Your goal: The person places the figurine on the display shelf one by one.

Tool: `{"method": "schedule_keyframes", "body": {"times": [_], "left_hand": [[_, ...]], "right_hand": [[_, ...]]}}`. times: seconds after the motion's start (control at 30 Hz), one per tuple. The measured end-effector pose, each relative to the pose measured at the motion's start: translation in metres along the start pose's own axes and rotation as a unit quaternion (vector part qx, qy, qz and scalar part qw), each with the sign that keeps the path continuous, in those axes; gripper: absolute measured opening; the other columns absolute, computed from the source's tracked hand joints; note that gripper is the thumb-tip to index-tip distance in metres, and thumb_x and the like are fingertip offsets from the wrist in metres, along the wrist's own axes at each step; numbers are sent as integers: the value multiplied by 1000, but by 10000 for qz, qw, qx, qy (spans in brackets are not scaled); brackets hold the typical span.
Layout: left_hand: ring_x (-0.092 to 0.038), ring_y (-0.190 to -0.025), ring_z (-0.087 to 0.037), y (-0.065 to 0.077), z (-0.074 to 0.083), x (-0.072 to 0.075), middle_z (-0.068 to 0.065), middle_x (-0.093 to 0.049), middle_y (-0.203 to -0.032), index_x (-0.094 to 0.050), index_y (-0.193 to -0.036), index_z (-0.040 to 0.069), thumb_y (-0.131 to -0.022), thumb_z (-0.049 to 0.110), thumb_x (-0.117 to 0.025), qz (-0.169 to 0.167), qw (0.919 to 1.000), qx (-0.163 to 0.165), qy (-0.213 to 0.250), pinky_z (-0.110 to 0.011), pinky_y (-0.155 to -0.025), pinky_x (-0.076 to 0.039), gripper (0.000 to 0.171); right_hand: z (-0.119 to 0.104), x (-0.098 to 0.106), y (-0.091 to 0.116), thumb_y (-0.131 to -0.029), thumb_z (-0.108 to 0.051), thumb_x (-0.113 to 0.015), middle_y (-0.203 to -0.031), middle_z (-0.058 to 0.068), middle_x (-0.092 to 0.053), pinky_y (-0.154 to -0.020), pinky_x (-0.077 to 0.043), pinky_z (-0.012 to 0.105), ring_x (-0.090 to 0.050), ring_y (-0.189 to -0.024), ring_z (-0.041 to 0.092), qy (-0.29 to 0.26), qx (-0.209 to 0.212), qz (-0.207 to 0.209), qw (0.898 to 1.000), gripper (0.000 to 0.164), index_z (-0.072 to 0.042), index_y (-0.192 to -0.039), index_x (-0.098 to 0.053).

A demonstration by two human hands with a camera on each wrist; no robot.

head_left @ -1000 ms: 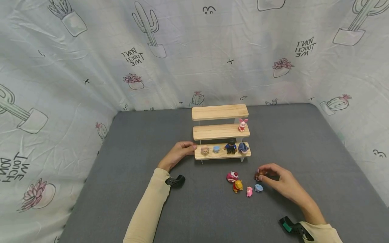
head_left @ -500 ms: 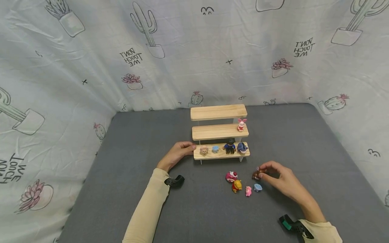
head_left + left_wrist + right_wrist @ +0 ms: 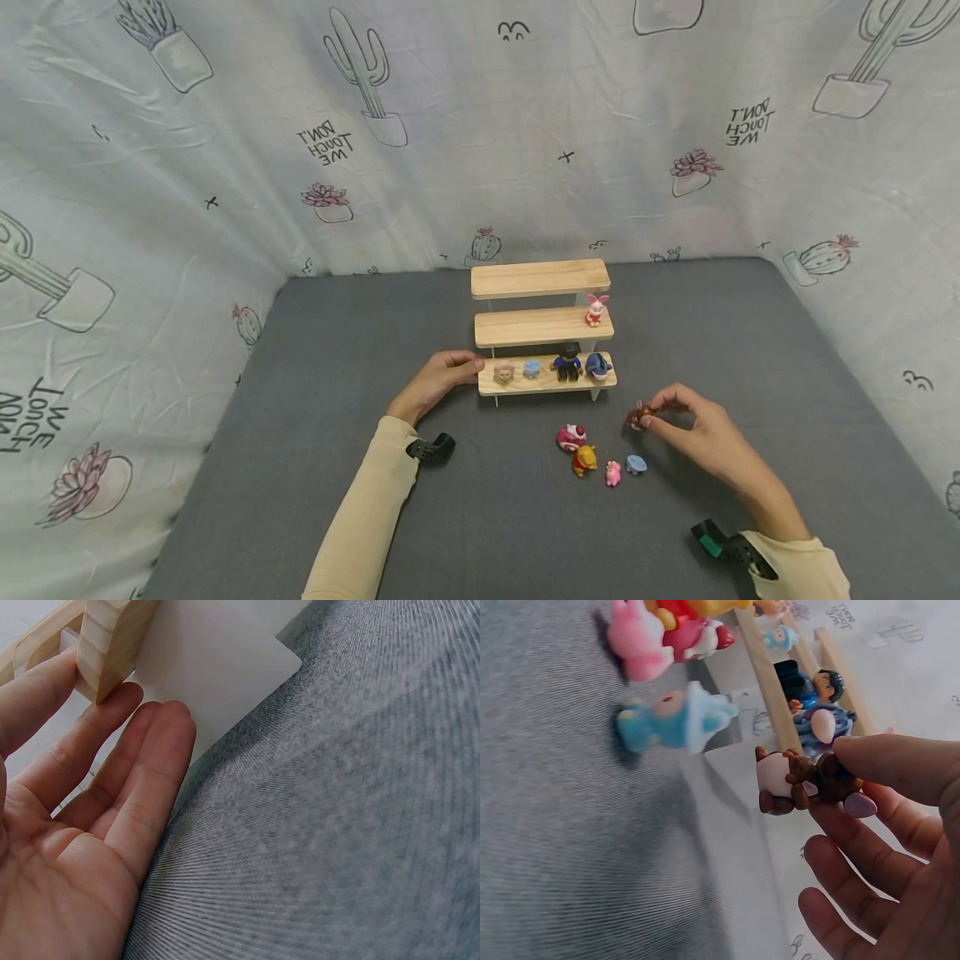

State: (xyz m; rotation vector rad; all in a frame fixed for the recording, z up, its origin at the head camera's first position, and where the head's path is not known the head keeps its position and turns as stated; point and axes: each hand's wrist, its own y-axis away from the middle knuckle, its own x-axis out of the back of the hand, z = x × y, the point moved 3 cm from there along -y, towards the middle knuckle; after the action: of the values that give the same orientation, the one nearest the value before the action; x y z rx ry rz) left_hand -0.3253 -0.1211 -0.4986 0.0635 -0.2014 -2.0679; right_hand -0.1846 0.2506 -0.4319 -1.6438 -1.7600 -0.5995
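A three-tier wooden display shelf [image 3: 542,327] with pale supports stands on the grey table. My left hand [image 3: 437,385] pinches the left end of its lowest board between thumb and index finger [image 3: 120,697], the other fingers loosely bent below. My right hand [image 3: 701,433] holds a small brown figurine [image 3: 810,780] with lilac ears and a pale belly. Thumb and fingertips pinch its head. In the right wrist view it is tipped sideways. A light blue figurine [image 3: 636,464], a pink one [image 3: 612,473], a yellow bear in red [image 3: 584,460] and a magenta-and-white figurine [image 3: 572,437] sit on the table nearby.
On the lowest board stand a lion-like head [image 3: 504,372], a small blue figurine [image 3: 532,368], a black-haired figure [image 3: 567,363] and a dark blue donkey [image 3: 598,367]. A pink piglet [image 3: 596,311] stands at the middle board's right end. Printed cloth [image 3: 450,183] hangs behind.
My right hand has moved slightly away from me, toward the shelf, with the brown figurine in its fingers. The left hand stays at the board's end.
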Motion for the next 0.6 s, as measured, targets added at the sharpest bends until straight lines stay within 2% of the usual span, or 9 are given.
{"method": "schedule_keyframes", "body": {"times": [0.13,0.37,0.47,0.6], "left_hand": [[-70,-100,-12,1,2,-1,-6,-71,-113,-69,-119,-4,-98,26,-68,-13,10000,36,8,-33,-97,-57,36],[-70,-102,-13,2,3,-1,-8,-70,-116,-68,-121,-3,-99,27,-67,-35,10000,37,-8,-35,-99,-56,37],[-70,-102,-13,2,2,-1,-8,-70,-116,-68,-120,-3,-99,27,-67,-38,10000,31,-14,-34,-99,-56,37],[-70,-101,-12,1,1,-1,-6,-71,-113,-69,-119,-3,-99,25,-67,-17,10000,6,-33,-33,-98,-56,35]], "right_hand": [[-6,4,-3,-93,-19,-76,-106,5,-71,-84,-52,51,-65,-105,28,-90,14,-69,9999,17,-14,-103,-64],[-17,13,-9,-94,-19,-74,-109,3,-70,-89,-51,50,-54,-102,-4,-129,115,-11,9998,16,-15,-106,-65],[-23,16,-12,-95,-21,-74,-109,2,-69,-89,-50,50,-52,-103,-6,-164,137,-42,9998,16,-17,-107,-65],[-30,19,-16,-95,-21,-73,-106,-1,-69,-91,-48,49,-54,-104,-2,-142,275,-19,9995,15,-17,-106,-64]]}}
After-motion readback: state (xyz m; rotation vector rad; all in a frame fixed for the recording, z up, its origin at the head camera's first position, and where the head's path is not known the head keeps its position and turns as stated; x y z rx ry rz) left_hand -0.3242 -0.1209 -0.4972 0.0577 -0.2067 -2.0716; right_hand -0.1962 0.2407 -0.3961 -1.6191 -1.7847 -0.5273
